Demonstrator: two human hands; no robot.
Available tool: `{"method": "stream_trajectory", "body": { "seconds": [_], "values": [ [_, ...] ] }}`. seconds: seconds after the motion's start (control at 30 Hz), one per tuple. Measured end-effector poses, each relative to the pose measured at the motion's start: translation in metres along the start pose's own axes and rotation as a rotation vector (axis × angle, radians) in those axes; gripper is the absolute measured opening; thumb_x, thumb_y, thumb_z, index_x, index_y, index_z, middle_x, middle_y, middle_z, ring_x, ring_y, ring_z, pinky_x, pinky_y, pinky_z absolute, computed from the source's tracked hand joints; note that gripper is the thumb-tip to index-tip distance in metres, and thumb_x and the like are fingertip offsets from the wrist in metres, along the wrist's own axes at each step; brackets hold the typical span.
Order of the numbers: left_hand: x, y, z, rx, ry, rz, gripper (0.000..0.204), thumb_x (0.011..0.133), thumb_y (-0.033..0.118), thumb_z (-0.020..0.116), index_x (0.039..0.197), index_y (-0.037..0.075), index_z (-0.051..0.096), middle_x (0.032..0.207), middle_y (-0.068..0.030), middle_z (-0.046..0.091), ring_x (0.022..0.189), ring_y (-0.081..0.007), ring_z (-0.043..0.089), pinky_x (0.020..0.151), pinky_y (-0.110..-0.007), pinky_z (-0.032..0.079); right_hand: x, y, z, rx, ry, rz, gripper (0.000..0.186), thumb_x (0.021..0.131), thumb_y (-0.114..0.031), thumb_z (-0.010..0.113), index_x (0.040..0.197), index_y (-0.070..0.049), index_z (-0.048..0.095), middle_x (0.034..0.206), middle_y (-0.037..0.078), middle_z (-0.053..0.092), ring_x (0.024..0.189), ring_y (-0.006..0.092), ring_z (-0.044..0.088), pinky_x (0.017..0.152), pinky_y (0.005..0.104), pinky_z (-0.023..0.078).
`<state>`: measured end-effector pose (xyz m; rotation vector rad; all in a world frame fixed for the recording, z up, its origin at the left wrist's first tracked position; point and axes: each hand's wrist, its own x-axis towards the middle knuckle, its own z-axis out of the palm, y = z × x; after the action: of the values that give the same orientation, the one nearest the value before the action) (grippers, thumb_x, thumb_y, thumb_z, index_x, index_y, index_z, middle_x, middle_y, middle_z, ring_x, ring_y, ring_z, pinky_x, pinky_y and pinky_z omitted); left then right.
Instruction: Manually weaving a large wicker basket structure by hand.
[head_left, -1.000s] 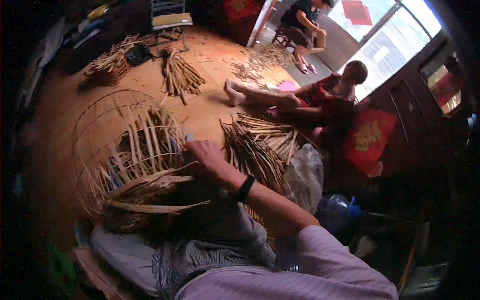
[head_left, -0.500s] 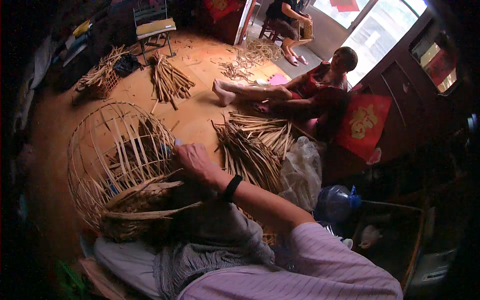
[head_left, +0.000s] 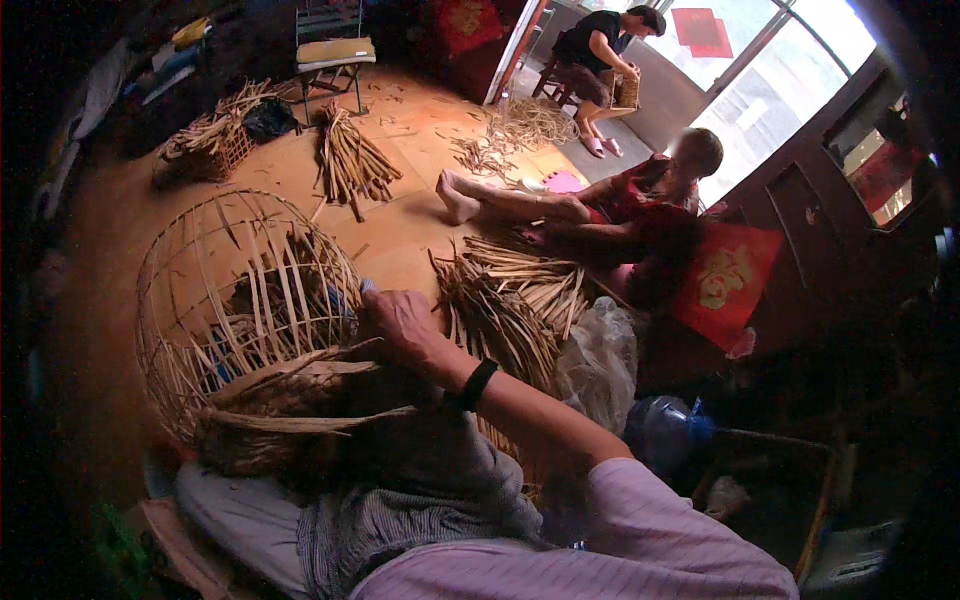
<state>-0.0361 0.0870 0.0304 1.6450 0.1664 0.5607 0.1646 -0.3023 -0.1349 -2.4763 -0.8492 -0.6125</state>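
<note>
A round open-framework basket (head_left: pixel 250 218) of thin pale strips lies at the left of my lap, with looser strips (head_left: pixel 300 420) bunched at its near edge. My right hand (head_left: pixel 405 325), with a black band at the wrist, is at the basket's right edge. Its fingers are curled round something small near a pale blue bit; what exactly they grip is hard to make out. My left hand is not visible.
Bundles of strips (head_left: pixel 510 300) (head_left: pixel 350 160), a crate of strips (head_left: pixel 215 155), a chair (head_left: pixel 335 55), a plastic bag (head_left: pixel 595 370) and a blue water jug (head_left: pixel 660 435) surround me. One person (head_left: pixel 660 200) sits on the floor; another (head_left: pixel 595 60) works by the doorway.
The whole view has shifted slightly over the last second. My right hand stays curled at the basket's edge, with little visible movement relative to it.
</note>
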Motion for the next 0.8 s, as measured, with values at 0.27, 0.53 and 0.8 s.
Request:
{"method": "stream_trajectory", "body": {
  "seconds": [0.27, 0.53, 0.8],
  "values": [
    [0.007, -0.002, 0.001, -0.001, -0.023, -0.007, 0.026, 0.09, 0.001, 0.075, 0.115, 0.002, 0.069, 0.115, -0.0105, 0.074, 0.105, -0.0211, 0.07, 0.096, -0.035, 0.055, -0.015, 0.023, 0.025, -0.109, -0.148, 0.055, 0.048, 0.081, -0.02, 0.076, 0.122, -0.005, 0.055, 0.09, 0.02, 0.068, 0.087, 0.0439, 0.065, 0.072, 0.0543, 0.046],
    [0.005, -0.004, -0.003, 0.002, -0.02, -0.013, 0.026, 0.09, 0.001, 0.075, 0.115, 0.002, 0.069, 0.115, -0.0102, 0.074, 0.105, -0.0211, 0.07, 0.096, -0.035, 0.055, -0.009, 0.006, 0.011, -0.208, 0.011, -0.039, 0.039, 0.084, -0.023, 0.073, 0.114, -0.004, 0.055, 0.08, 0.018, 0.064, 0.078, 0.0431, 0.063, 0.068, 0.0513, 0.046],
    [0.004, -0.006, -0.003, 0.007, -0.01, -0.018, 0.026, 0.089, 0.0, 0.075, 0.115, 0.003, 0.07, 0.115, -0.0099, 0.074, 0.104, -0.0212, 0.07, 0.096, -0.035, 0.055, -0.003, 0.001, 0.012, -0.01, -0.033, 0.073, 0.036, 0.083, -0.021, 0.075, 0.108, -0.004, 0.056, 0.081, 0.019, 0.067, 0.08, 0.0448, 0.066, 0.067, 0.0528, 0.048]
  ]
}}
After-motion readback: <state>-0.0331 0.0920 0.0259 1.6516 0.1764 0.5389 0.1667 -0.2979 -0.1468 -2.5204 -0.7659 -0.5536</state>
